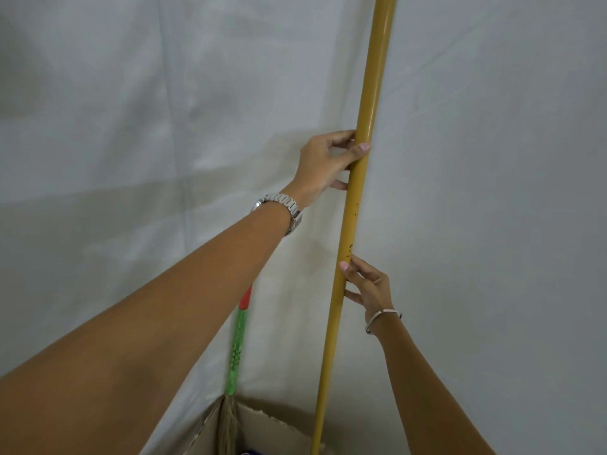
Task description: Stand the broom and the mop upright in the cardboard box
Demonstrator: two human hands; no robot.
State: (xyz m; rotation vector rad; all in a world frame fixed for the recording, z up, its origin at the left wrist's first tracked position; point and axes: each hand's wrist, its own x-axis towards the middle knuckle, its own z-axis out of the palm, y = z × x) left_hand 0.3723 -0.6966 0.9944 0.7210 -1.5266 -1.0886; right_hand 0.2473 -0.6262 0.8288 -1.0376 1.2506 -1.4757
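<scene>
- The long mustard-yellow mop pole (358, 192) stands nearly upright, its foot in the open brown cardboard box (272, 428) at 6 o'clock.
- Left hand (323, 165) fingers grasp the pole high up; right hand (369, 287) fingers only rest on it lower down, loosely.
- The green-and-red-handled straw broom (238, 349) already stands in the box at 7 o'clock.
- Likely the last step: steady the pole, then let go gently.

The mop (359, 165), a long mustard-yellow pole with small dark specks, stands nearly upright with its lower end inside the open cardboard box (279, 428). Beside it, the broom (238, 349) with its green-and-red handle and straw bristles stands in the box's left corner.
</scene>
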